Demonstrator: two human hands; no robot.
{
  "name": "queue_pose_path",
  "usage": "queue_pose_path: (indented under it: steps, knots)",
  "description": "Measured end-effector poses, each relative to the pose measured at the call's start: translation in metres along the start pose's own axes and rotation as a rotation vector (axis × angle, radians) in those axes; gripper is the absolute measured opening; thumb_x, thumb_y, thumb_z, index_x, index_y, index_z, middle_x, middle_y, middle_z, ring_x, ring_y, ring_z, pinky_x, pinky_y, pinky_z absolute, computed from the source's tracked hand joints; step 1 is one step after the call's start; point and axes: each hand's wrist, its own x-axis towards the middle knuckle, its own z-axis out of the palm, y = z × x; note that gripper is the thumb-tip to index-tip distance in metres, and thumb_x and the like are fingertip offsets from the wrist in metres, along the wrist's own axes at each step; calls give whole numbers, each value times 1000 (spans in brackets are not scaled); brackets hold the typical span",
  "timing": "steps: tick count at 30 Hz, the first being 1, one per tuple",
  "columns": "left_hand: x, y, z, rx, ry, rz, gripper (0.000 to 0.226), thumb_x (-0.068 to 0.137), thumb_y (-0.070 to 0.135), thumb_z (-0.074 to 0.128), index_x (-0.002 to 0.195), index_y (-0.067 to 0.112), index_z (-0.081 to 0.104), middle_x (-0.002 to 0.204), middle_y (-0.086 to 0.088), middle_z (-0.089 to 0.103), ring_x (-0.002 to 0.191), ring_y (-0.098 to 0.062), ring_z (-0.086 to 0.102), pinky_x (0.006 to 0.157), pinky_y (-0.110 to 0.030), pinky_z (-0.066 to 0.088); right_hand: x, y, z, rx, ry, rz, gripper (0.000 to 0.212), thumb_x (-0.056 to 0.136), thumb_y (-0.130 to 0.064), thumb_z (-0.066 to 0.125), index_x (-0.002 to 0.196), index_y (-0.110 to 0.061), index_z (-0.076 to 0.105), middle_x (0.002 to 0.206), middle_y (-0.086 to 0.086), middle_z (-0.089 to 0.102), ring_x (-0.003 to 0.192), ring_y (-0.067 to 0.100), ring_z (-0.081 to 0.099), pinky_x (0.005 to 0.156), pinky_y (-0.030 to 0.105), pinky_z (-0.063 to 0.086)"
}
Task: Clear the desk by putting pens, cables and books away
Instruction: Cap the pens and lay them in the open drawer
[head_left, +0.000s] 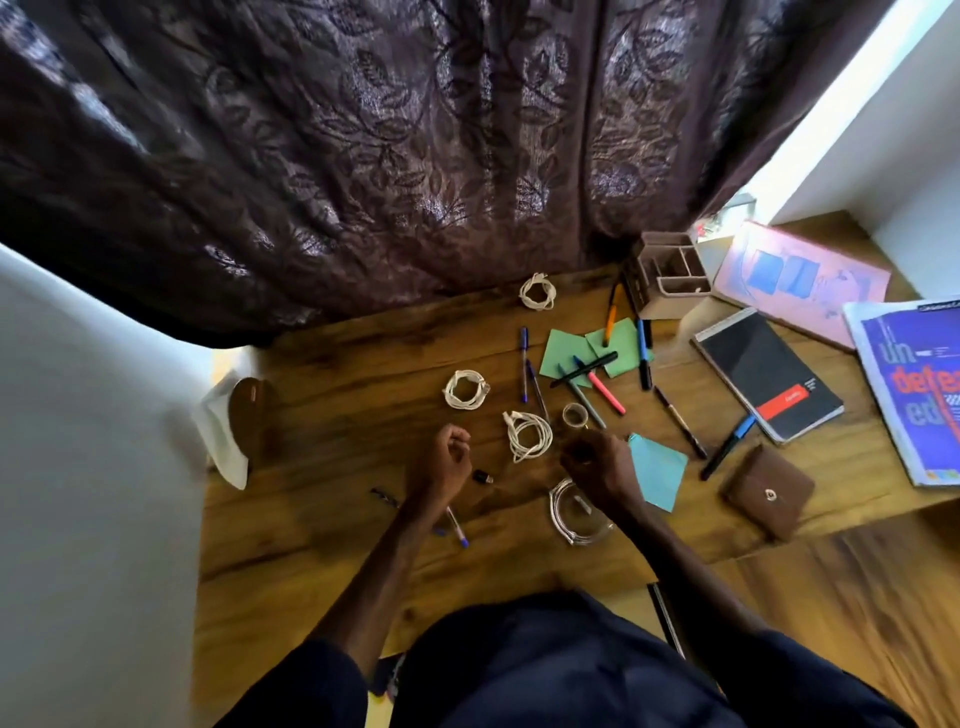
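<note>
Both hands hover curled, left hand (441, 457) fingers together and empty, right hand (597, 462) unclear; reaching twelve o'clock could sweep the coiled cable (527, 434) off the desk (337, 374).

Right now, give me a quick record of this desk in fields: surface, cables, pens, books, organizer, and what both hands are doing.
surface: wooden desk, cluttered
cables: three white coiled cables; one clear coil near the front edge
pens: about a dozen loose, mostly scattered around the green sticky notes
books: black notebook, pink book, blue book on the right
organizer: desk organizer by the curtain, compartments look empty
left hand: loosely curled above the desk, seems to hold nothing
right hand: closed around a small dark object, unclear what
</note>
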Motion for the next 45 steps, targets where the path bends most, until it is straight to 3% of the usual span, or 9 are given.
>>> queue_pose_path:
  steps: [13, 14, 15, 16, 17, 18, 20, 33, 45]
  knots:
    - [-12, 4, -7, 481, -346, 284, 44, 104, 35, 43, 130, 6, 64, 133, -15, 58, 125, -26, 55, 106, -34, 40, -4, -28, 36, -69, -181, -284, 10, 84, -8, 71, 91, -12, 76, 86, -2, 76, 74, 9, 71, 67, 30, 59]
    - [-10, 6, -7, 451, -350, 313, 96, 45, -24, 36, 131, 8, 63, 136, -12, 57, 128, -22, 53, 108, -29, 37, -5, -26, 34, -64, -166, -292, 10, 83, -6, 72, 90, -13, 76, 84, -3, 76, 73, 7, 70, 66, 27, 59]
    - [-10, 4, -7, 526, -362, 359, 153, 8, 43, -22, 131, 10, 62, 137, -7, 57, 130, -17, 51, 108, -23, 34, -7, -25, 31, -58, -144, -298, 11, 82, -5, 73, 89, -13, 77, 83, -4, 76, 71, 5, 69, 64, 25, 58]
    - [-9, 3, -5, 566, -340, 375, 151, 9, 46, -23, 127, 11, 64, 135, -5, 58, 129, -15, 51, 106, -20, 32, -8, -23, 28, -51, -125, -294, 13, 81, -5, 74, 89, -14, 77, 83, -4, 75, 71, 4, 68, 63, 23, 58]
    - [-12, 5, -4, 552, -312, 320, 87, 47, -20, 31, 120, 10, 67, 130, -6, 61, 126, -17, 53, 104, -22, 35, -9, -21, 26, -43, -112, -278, 14, 81, -5, 75, 90, -15, 77, 84, -4, 75, 72, 4, 68, 64, 22, 58]
    - [-15, 8, -4, 471, -265, 252, 40, 96, 42, 54, 113, 9, 69, 123, -7, 65, 121, -20, 56, 101, -26, 40, -10, -19, 24, -33, -103, -258, 14, 81, -6, 75, 91, -16, 77, 85, -5, 75, 73, 4, 69, 65, 23, 59]
    - [-11, 1, 2, 387, -219, 194, 22, 90, 21, 69, 106, 7, 70, 112, -7, 69, 109, -21, 61, 96, -32, 46, -14, -15, 22, -4, -87, -225, 16, 81, -6, 76, 91, -18, 77, 87, -6, 75, 75, 4, 70, 67, 25, 60]
    - [-29, 40, 48, -690, -452, -204, 28, 82, 18, 82, 109, 11, 76, 100, -7, 79, 82, -13, 76, 66, -19, 58, -56, 1, -1, 504, -20, 95, 12, 86, -29, 78, 97, -32, 76, 89, -7, 78, 78, 9, 75, 68, 30, 63]
    - [-68, 105, 123, -429, -559, 67, 32, 78, 31, 84, 99, 7, 80, 86, -7, 80, 79, -18, 77, 64, -25, 58, -117, 50, -61, 431, 416, 160, 18, 81, -23, 84, 96, -15, 79, 86, -6, 78, 79, 6, 74, 73, 26, 62]
